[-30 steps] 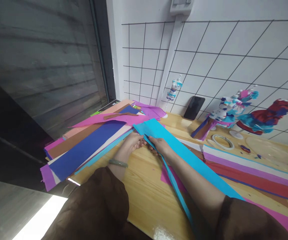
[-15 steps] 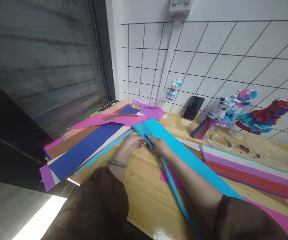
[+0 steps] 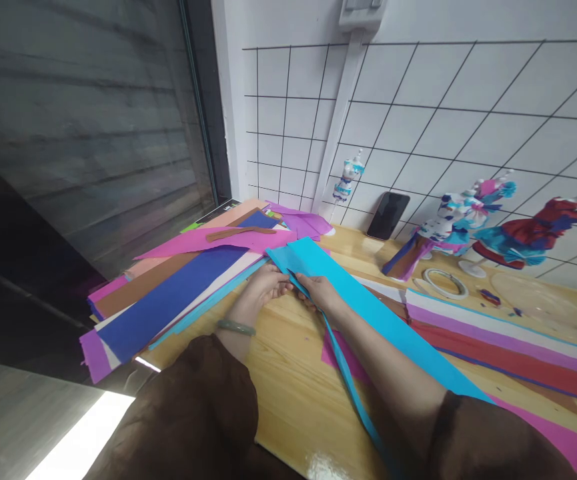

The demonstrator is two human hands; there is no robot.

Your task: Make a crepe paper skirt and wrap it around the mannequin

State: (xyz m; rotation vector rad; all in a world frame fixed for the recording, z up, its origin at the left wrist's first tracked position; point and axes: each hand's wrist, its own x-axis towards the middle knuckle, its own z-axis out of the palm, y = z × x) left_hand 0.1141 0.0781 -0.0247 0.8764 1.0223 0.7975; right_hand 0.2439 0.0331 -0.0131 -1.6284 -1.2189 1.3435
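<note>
A long bright blue paper sheet (image 3: 368, 307) runs diagonally across the wooden table. At its far left edge, my left hand (image 3: 273, 283) pinches the blue paper, a green bangle (image 3: 237, 327) on its wrist. Just to the right, my right hand (image 3: 317, 292) is closed at the same edge; a small dark pointed tip shows above its fingers, the rest of that tool being hidden in the hand. From beneath my right hand a narrow blue strip (image 3: 351, 387) trails toward the near edge of the table. Under the strip lies a piece of pink paper (image 3: 332, 350).
Layered coloured papers (image 3: 168, 300) lie at the left. Behind stand a phone (image 3: 388, 215) and small dress forms in paper clothes (image 3: 533, 233). A tape roll (image 3: 445, 283) and striped paper strips (image 3: 508, 340) are at the right, on the table (image 3: 288, 380).
</note>
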